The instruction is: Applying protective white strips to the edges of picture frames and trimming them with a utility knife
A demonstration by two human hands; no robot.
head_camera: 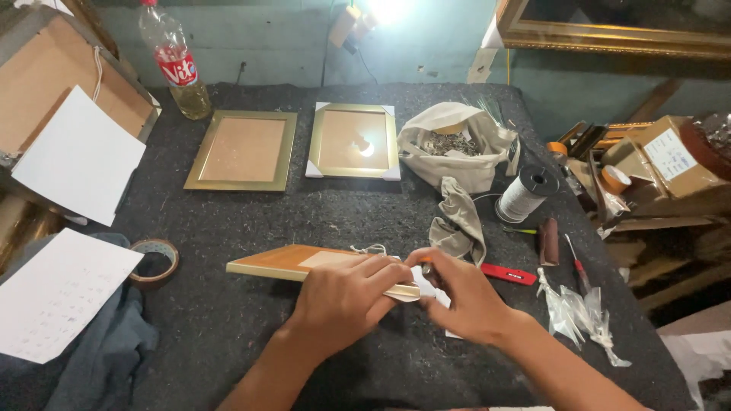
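Note:
A gold picture frame [282,263] lies back-side up on the dark felt table, its brown backing board showing. My left hand [346,297] presses down on the frame's right end, fingers over the edge. Touching that same corner, my right hand [461,293] pinches a small tool with an orange tip [426,266]. A short loop of string [369,249] lies on the backing just above my left hand.
Two more gold frames [242,149] [354,141] lie at the back, by a plastic bottle [177,65] and a cloth bag of metal bits [453,144]. A thread spool [524,194], red knife [509,274], screwdriver [576,266], plastic bags [579,312] sit right; tape roll [154,261], papers left.

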